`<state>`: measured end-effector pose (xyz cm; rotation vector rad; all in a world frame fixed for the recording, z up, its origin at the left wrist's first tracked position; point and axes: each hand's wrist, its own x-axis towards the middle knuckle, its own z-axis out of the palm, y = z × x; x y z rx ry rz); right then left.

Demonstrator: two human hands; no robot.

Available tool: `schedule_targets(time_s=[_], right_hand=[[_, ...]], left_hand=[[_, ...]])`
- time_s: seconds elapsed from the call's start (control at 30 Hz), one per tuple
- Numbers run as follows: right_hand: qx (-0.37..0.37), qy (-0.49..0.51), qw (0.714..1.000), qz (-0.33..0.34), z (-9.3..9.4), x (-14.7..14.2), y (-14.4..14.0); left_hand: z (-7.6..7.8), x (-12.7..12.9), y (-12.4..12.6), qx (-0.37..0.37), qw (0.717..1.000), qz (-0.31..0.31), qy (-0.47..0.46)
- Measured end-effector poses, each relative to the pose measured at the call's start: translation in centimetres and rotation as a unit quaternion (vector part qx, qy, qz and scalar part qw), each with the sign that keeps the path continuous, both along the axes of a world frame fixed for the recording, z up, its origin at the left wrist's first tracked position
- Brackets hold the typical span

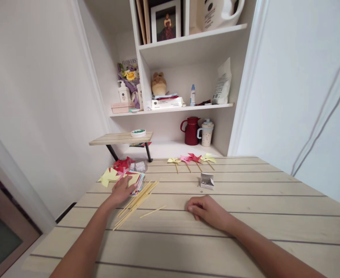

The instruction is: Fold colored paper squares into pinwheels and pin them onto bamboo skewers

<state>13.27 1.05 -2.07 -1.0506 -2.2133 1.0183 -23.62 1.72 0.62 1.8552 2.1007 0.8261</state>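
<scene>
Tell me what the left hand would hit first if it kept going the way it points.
The left hand already lies on the stack of colored paper; straight on, it would probably reach the red folded paper next, though depth is uncertain.

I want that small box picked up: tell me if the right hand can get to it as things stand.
Probably yes. The right hand rests loosely curled and empty on the table, the box lies just beyond it, and only bare wood shows between them.
</scene>
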Motion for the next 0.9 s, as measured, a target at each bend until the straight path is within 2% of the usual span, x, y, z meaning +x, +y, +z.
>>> schedule_targets(time_s=[0.53,0.9], right_hand=[[-0.018,0.012,1.000,0.008,-0.1,0.0,0.1],[-0.020,0.014,1.000,0.015,0.0,0.0,0.0]], left_hand=[[1.3,0.8,-1.3,-0.061,0.989,0.006,-0.137],[0.6,0.7,-1.5,-0.041,0.983,-0.002,-0.179]])
